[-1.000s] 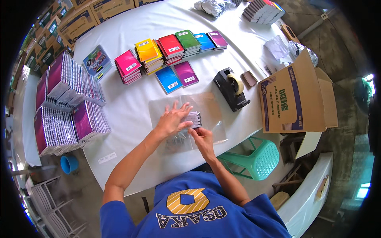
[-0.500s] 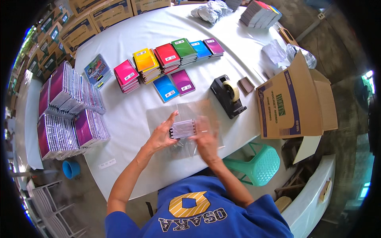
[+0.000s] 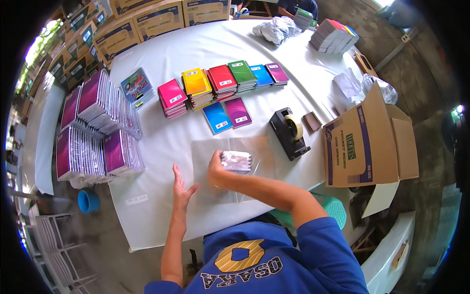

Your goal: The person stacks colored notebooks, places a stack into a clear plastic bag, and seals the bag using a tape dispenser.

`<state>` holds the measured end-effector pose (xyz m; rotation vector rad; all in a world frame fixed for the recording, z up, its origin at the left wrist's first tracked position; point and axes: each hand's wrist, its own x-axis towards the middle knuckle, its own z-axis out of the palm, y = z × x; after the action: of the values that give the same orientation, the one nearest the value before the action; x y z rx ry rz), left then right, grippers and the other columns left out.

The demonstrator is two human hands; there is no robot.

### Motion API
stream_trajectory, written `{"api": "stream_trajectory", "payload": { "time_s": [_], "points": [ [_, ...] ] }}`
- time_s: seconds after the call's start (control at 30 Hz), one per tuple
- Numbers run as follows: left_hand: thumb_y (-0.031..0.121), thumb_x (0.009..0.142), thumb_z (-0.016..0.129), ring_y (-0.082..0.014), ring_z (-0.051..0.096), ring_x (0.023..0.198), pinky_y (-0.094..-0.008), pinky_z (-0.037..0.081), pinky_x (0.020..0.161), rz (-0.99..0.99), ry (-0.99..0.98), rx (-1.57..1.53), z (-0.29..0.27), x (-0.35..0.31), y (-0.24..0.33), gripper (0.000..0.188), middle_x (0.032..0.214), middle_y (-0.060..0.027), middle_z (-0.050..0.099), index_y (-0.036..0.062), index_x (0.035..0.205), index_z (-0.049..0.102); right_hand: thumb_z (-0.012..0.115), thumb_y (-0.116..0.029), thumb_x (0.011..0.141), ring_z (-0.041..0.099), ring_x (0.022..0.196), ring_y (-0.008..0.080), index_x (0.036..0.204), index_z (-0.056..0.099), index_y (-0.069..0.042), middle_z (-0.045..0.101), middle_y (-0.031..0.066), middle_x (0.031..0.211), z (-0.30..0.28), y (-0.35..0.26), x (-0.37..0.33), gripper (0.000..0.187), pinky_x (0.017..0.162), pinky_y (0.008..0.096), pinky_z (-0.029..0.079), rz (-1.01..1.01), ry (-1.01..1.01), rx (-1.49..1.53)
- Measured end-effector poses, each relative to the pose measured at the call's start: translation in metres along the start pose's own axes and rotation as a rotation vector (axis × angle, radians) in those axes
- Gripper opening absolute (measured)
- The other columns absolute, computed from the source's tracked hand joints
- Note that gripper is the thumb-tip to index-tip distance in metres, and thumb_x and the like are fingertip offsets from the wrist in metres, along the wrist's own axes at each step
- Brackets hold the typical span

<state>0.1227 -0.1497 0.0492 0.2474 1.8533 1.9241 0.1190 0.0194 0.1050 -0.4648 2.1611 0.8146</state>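
A small bundle of spiral notebooks [image 3: 237, 161] in clear plastic lies on flat transparent plastic sheets [image 3: 262, 147] near the table's front edge. My right hand [image 3: 216, 169] reaches across to the bundle's left end, its fingers curled against it; the fingertips are partly hidden. Left of the sheets, my left hand [image 3: 182, 190] is raised and empty, fingers stretched and thumb apart. Beyond the bundle lie a blue notebook [image 3: 217, 118] and a purple notebook [image 3: 238, 112]. A black tape dispenser [image 3: 289, 133] stands to the right.
Coloured notebook stacks [image 3: 223, 81] line the table's middle. Wrapped purple notebooks [image 3: 93, 132] are piled at left. An open cardboard box [image 3: 360, 139] stands at right, above a green stool [image 3: 333, 208]. Crumpled plastic [image 3: 276, 30] lies at the back, with a person [image 3: 296, 7] beyond.
My right hand has crossed from the bundle's right end to its left end. My left hand has let go of the bundle and drawn back to the left.
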Motion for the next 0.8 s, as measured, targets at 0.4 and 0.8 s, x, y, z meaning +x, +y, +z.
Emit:
{"api": "stream_trajectory", "payload": {
  "time_s": [0.4,0.8],
  "points": [
    [0.022,0.056,0.091,-0.0252,0.017,0.145,-0.0343,0.018,0.116,0.163,-0.324,0.050,0.093,0.045,-0.002,0.128,0.155,-0.0173,0.021,0.0040,0.151,0.007,0.089,-0.011,0.058,0.054,0.115,0.0250,0.130,0.031,-0.005,0.055,0.0158,0.119,0.169,0.014,-0.007,0.093,0.097,0.0367,0.043,-0.143,1.223,1.750],
    [0.021,0.093,0.055,-0.0353,0.035,0.135,-0.0485,0.020,0.114,0.090,-0.262,0.929,0.093,0.019,0.115,0.074,0.145,-0.0182,0.039,0.0066,0.151,0.012,0.074,-0.001,0.064,0.031,0.138,0.0268,0.088,0.068,-0.010,0.039,0.0046,0.147,0.100,0.101,-0.136,0.026,0.117,0.0498,0.021,-0.237,1.110,0.924]
  ]
}}
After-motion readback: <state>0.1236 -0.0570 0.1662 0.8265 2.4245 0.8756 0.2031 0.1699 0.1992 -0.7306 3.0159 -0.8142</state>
